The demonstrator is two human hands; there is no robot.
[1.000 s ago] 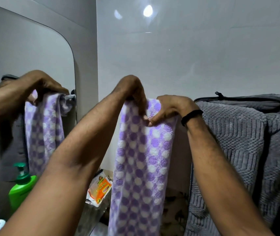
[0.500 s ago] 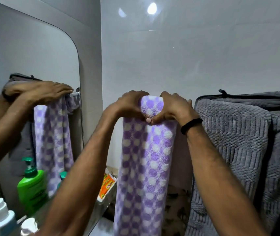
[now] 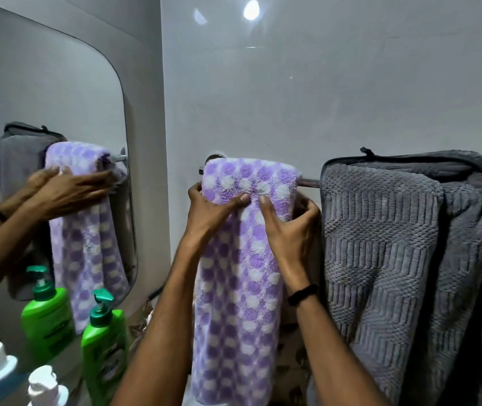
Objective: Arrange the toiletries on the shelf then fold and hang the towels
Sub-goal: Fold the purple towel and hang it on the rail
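A purple-and-white dotted towel (image 3: 242, 303) hangs folded over a chrome towel rail (image 3: 309, 182) on the white wall. My left hand (image 3: 210, 213) grips the towel's left edge just below the rail, thumb pressed on its front. My right hand (image 3: 288, 227), with a black band at the wrist, holds the right edge at the same height. A grey ribbed towel (image 3: 386, 259) hangs on the rail to the right, close beside my right hand. A green pump bottle (image 3: 103, 344) stands at the lower left.
A mirror (image 3: 43, 142) on the left wall reflects my hands, both towels and the green bottle. Two white-capped bottles (image 3: 43, 386) stand at the bottom left corner. The wall above the rail is bare and glossy.
My hands have slid down from the top of the rail to just below it, spreading to the towel's two edges. The towel's top now lies over the rail uncovered. The view has shifted right.
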